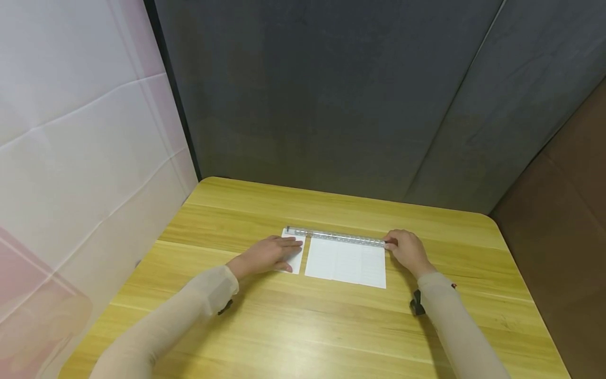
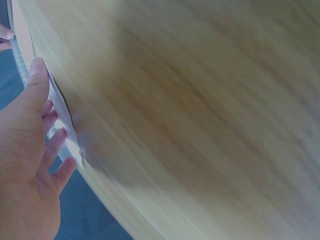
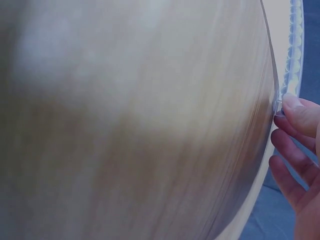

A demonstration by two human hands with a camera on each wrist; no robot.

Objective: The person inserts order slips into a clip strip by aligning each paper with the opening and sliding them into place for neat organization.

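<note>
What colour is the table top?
Light yellowish wood grain table top; the head view shows it best.

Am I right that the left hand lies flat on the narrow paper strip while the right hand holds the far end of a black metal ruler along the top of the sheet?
Not quite: the ruler is clear plastic, not black metal, as the head view shows. The rest holds: the left hand lies flat on the narrow paper strip, and the right hand holds the ruler's end along the top of the sheet.
</note>
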